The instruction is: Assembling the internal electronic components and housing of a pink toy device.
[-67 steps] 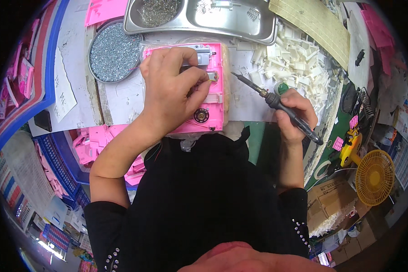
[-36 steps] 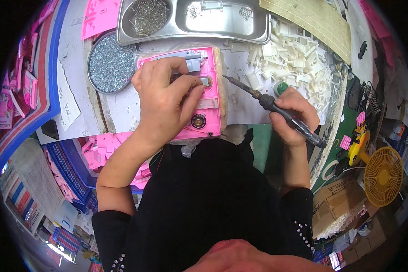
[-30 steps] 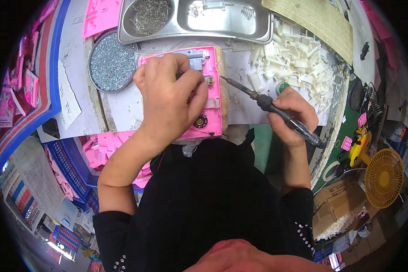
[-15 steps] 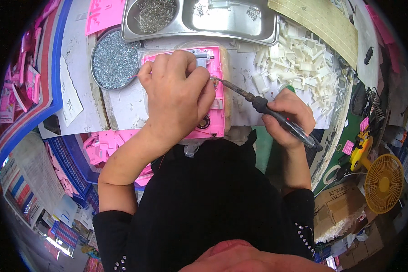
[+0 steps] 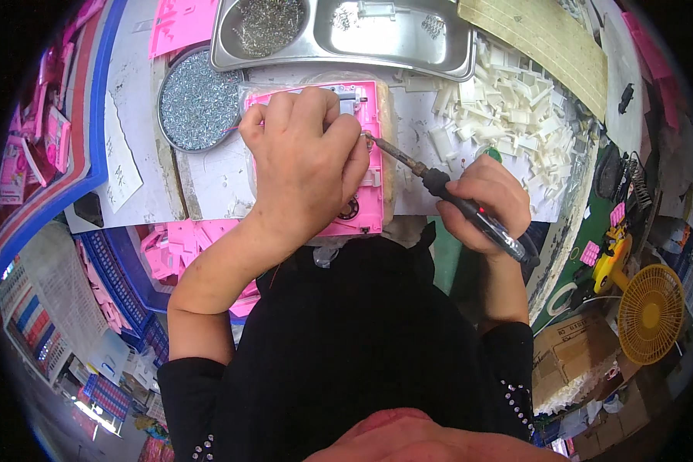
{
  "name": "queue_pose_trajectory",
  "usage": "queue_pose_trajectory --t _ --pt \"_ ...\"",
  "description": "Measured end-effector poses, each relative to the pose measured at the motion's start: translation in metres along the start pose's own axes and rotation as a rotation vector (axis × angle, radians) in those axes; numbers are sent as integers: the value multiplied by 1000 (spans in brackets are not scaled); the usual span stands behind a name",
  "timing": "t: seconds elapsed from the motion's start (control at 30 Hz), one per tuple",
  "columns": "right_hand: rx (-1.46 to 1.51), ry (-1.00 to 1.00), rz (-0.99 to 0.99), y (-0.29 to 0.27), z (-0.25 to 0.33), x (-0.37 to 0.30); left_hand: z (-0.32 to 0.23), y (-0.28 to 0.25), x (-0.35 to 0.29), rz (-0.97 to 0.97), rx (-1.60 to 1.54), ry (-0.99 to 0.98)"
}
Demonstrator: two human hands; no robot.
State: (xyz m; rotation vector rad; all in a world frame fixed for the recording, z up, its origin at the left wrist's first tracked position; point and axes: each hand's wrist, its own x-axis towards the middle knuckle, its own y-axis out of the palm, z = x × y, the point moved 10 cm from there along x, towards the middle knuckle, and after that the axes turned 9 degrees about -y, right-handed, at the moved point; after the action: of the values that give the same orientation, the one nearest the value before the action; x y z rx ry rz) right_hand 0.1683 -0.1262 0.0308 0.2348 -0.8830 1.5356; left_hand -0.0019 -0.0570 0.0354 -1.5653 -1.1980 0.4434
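Note:
A pink plastic casing [image 5: 372,202] lies on the bench in front of me, with a grey part [image 5: 348,98] near its far end and a black wheel [image 5: 349,209] lower down. Covering much of the casing is my left hand [image 5: 304,150], its thumb and fingers pinched together; whatever they hold is hidden beneath. My right hand [image 5: 502,192] grips a soldering iron [image 5: 436,182] by its black handle. The iron's tip points left, over the casing's right part, close by my left thumb and fingertips.
Beyond the casing sits a steel tray [image 5: 354,55] with small metal parts. A round dish [image 5: 200,100] of small silvery pieces stands left, and white plastic parts [image 5: 508,115] are heaped right. Pink pieces [image 5: 185,242] lie near my left forearm; a yellow fan [image 5: 651,312] stands far right.
My right hand has shifted slightly left, and the soldering iron's handle tilts a little more steeply. My left hand stays pinched over the casing.

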Motion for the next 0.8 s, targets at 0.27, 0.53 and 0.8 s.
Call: queue_pose_trajectory --t 0.27,0.53,0.8 --pt "-29 -23 -14 -7 2 2 0 -1 -1 2 4 6" --pt "-29 -17 0 0 3 3 0 -1 0 5 3 11" --pt "-46 -78 28 3 10 6 -1 -1 -1 3 7 21"
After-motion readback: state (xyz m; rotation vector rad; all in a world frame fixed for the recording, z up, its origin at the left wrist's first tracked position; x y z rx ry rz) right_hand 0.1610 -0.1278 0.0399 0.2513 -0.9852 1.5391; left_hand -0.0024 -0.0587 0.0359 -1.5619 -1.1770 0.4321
